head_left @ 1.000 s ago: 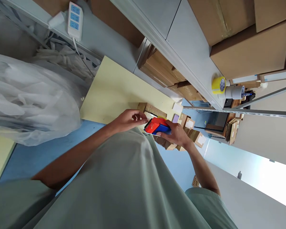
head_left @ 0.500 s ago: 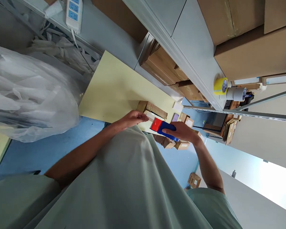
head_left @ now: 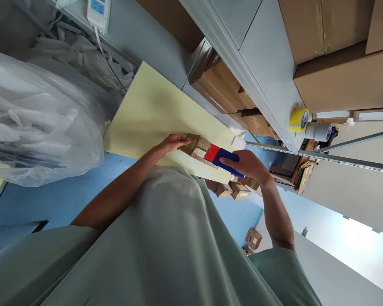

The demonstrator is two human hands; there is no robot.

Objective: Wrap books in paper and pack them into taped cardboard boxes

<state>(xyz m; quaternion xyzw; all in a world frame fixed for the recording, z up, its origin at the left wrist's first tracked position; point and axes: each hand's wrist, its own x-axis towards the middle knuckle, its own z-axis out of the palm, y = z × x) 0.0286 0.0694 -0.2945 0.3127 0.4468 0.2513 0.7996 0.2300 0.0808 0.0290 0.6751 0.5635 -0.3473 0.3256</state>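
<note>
A small cardboard box (head_left: 195, 145) lies on the pale yellow tabletop (head_left: 153, 106), close in front of my body. My left hand (head_left: 173, 143) is at its left end, with the fingers closed on the edge of the carton. In my right hand (head_left: 249, 165) is a red and blue tape dispenser (head_left: 224, 159), gripped by its blue part with the thumb on top. The dispenser's red head rests against or just over the box's right part; exact contact is hard to tell.
A large clear plastic bag (head_left: 44, 123) bulges at the left. Behind the table, a grey shelf holds cartons (head_left: 230, 89), a power strip (head_left: 98, 12) and rolls of yellow tape (head_left: 298, 120) and white tape (head_left: 319, 131). More boxes (head_left: 241, 191) stand on the blue floor.
The tape dispenser has turned and come down from in front of my body to the box. My left hand has moved from near the dispenser's head to the box's left end.
</note>
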